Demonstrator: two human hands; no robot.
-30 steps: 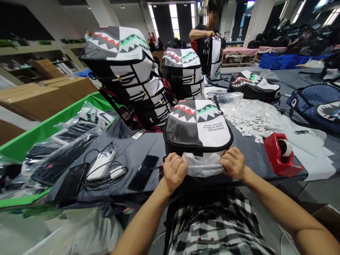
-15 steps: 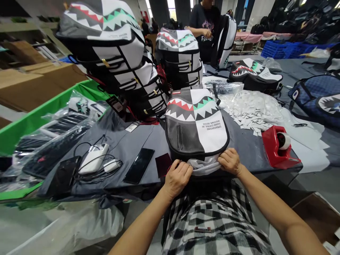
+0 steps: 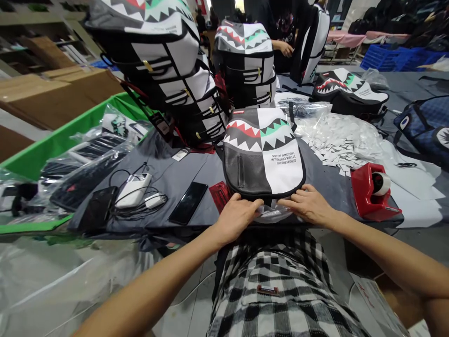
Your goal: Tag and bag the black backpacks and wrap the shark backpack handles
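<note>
A black and white backpack [image 3: 263, 164] with a shark-mouth print lies on the table in front of me, its printed side up and its lettering upside down to me. My left hand [image 3: 236, 216] is closed at the left part of its near edge, fingers curled under the rim. At the right part of that edge, my right hand [image 3: 311, 207] grips with bent fingers, some tips hidden. Clear plastic [image 3: 273, 214] shows under the rim between both hands. Beside my left hand lies a dark red tag [image 3: 219, 195].
Stacked backpacks [image 3: 182, 89] rise behind on the left. A black phone [image 3: 188, 202] and a white charger with cables [image 3: 133, 191] lie left. On the right are a red tape dispenser [image 3: 373, 194] and many white slips [image 3: 336, 150]. Another person's hand [image 3: 286, 48] is at the back.
My right hand has turned inward, its fingers now pointing left along the near edge. My left hand has moved slightly right and up. The view has shifted left.
</note>
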